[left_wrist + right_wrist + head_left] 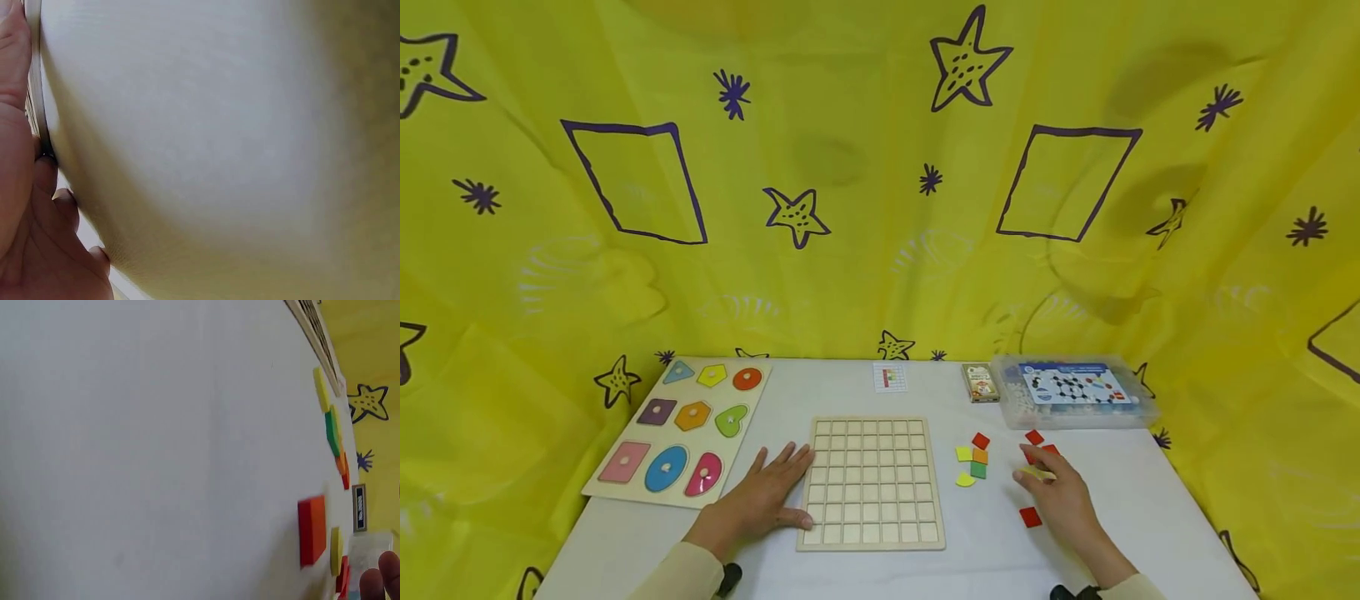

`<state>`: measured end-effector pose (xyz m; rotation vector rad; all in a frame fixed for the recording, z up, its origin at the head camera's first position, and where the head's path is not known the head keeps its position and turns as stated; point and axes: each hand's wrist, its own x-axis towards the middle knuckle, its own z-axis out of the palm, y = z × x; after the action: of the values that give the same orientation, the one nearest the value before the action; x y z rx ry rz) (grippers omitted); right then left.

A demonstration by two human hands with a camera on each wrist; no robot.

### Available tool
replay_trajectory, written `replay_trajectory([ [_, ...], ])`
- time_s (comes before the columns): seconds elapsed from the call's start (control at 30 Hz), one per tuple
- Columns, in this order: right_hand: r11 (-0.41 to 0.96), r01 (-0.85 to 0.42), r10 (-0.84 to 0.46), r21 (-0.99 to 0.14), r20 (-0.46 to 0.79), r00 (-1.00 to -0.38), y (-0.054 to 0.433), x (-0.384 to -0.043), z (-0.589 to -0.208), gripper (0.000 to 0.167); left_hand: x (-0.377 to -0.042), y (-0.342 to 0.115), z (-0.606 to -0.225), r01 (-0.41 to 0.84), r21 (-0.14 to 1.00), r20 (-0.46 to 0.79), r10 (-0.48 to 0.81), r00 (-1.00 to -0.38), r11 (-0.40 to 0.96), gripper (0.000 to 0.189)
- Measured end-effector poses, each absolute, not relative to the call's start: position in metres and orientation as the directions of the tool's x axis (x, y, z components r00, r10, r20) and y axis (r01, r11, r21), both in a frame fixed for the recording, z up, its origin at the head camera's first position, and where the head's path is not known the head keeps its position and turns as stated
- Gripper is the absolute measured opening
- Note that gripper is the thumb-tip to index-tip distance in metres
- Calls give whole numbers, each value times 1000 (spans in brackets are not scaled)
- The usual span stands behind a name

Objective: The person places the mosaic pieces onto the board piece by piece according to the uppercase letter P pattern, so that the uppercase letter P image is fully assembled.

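Note:
My left hand [763, 492] lies with spread fingers along the left side of a wooden grid board [872, 483], its thumb at the lower left corner. In the left wrist view, the fingers [53, 219] stand at the board's edge. My right hand [1063, 504] hovers over small flat tiles, thumb and forefinger apart. Between them in the head view shows a yellow tile [1037, 472], lying on the table in the right wrist view. Red tiles [1034, 437] lie beyond the fingers, partly covered by them. Another red tile [1030, 517] lies nearer, left of the palm.
Several coloured tiles [978, 469] lie between board and right hand. A shape puzzle board [643, 433] stands at left. At the back are a small pattern card [891, 377], a small box [981, 383] and a clear plastic case [1075, 393]. A yellow curtain [865, 275] surrounds the white table.

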<state>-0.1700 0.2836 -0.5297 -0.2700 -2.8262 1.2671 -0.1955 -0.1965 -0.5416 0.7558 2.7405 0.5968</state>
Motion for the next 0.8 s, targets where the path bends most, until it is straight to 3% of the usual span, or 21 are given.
replay_trajectory([
  [0.37, 762, 104, 92, -639, -52, -994, 312, -180, -546, 45, -196, -194, -540, 432, 440, -118, 527, -841, 787, 112],
  [0.6, 809, 34, 26, -586, -22, -999, 310, -184, -550, 22, -194, -194, -539, 429, 441, -116, 524, -844, 788, 112],
  [0.8, 770, 25, -15, -638, -57, -998, 312, -177, -547, 32, -194, -194, -538, 429, 437, -114, 522, -845, 790, 112],
])
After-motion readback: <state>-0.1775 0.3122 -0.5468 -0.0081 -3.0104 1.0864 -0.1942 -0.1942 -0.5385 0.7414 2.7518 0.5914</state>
